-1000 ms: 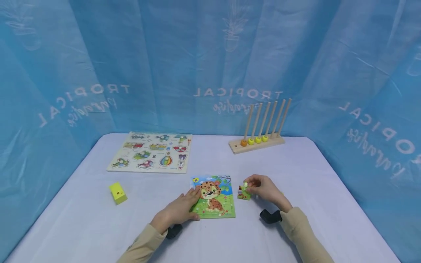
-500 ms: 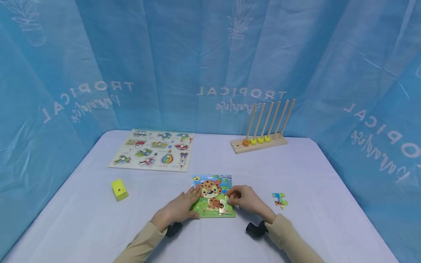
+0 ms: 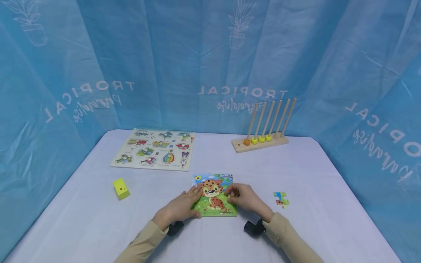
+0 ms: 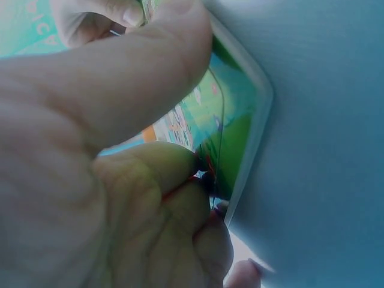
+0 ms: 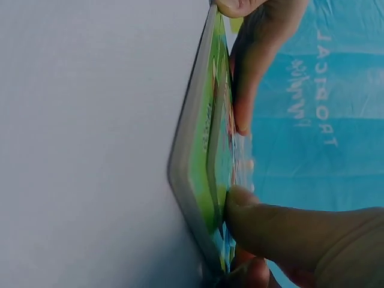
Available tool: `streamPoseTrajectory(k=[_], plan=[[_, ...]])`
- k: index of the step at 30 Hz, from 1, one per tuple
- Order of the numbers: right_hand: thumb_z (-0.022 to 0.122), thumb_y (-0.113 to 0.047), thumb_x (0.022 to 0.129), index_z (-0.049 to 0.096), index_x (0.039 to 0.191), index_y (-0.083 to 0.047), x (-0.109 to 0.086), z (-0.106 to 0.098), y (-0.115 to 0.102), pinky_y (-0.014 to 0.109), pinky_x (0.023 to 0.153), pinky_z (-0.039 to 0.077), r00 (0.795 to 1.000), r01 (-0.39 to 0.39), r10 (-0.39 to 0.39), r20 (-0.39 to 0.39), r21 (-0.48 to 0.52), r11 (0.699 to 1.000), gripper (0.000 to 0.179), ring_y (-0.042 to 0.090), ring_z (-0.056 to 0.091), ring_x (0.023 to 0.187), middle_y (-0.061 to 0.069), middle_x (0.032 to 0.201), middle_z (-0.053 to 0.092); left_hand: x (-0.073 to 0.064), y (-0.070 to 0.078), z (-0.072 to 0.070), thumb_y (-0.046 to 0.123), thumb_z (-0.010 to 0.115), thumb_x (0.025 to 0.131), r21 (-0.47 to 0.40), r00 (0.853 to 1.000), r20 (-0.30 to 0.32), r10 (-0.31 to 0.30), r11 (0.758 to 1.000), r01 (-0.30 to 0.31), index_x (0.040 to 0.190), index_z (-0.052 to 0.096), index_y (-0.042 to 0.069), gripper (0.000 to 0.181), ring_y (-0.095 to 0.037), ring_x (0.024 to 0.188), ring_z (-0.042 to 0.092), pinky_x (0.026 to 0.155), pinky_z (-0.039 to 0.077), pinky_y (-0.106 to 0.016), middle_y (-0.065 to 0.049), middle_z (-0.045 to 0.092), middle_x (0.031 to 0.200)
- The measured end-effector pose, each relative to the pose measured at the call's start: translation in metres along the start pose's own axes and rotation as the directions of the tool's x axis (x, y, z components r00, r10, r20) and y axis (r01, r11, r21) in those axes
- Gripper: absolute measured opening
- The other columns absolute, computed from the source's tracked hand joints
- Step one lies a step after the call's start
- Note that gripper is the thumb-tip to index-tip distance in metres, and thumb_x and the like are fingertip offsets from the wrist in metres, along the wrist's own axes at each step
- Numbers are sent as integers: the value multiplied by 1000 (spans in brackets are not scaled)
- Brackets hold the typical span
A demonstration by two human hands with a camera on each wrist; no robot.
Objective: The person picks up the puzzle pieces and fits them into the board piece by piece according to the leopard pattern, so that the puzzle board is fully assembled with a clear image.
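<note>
A jigsaw board (image 3: 207, 212) with a spotted leopard cub lies on the table in the head view. My left hand (image 3: 182, 205) rests on its left side, fingers stretched over the picture and thumb at the lower left edge. On the board's right side, my right hand (image 3: 246, 199) pinches a green jigsaw piece (image 3: 227, 197) between thumb and fingers, low against the picture; the hand hides much of it. The right wrist view has the thumb (image 5: 246, 222) touching the raised layer of the board. A loose jigsaw piece (image 3: 281, 199), blue, green and orange, lies right of the right hand.
A wooden peg puzzle (image 3: 158, 166) with vehicles lies back left. A wooden rod stand (image 3: 243, 148) with orange and yellow beads stands back right. A yellow block (image 3: 121, 189) sits at the left. Blue curtains (image 3: 210, 65) enclose the table behind and beside.
My right hand has moved left from beside the board onto its right side, bringing a jigsaw piece, which now lies flatter in the picture. The left hand stays put.
</note>
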State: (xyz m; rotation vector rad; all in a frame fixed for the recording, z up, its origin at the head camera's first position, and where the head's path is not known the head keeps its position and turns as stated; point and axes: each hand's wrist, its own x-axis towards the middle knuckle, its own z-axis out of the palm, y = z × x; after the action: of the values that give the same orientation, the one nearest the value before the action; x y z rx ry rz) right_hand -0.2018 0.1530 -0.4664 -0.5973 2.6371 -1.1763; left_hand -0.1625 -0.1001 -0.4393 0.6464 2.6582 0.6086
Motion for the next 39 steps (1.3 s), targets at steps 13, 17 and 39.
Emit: streamPoseTrajectory(k=[13,17,39], plan=[[68,-17,90,68,106,-9,-10,-33,22,21,56,45,999,-33,34,-20,70,997,18,10,53,68,1,82,61,2,1,1,30,71,85,-9,1000,15,4,1000,-4,150,30,-2,82,-36,149,17,121,20,-56,-18,18,161],[66,-18,93,65,114,-2,-25,-70,43,24,65,50,991,-67,80,-107,122,990,27,16,59,84,12,100,67,3,2,1,30,71,85,5,1000,14,3,1000,-3,150,31,-1,83,-36,149,18,121,21,-56,-17,19,161],[83,-8,73,65,122,-3,-49,-117,82,41,80,54,985,-163,147,-88,-206,965,52,28,58,98,16,111,63,5,-1,1,30,71,85,0,1000,-1,-3,1000,3,149,31,-1,82,-35,150,18,121,21,-55,-17,20,161]])
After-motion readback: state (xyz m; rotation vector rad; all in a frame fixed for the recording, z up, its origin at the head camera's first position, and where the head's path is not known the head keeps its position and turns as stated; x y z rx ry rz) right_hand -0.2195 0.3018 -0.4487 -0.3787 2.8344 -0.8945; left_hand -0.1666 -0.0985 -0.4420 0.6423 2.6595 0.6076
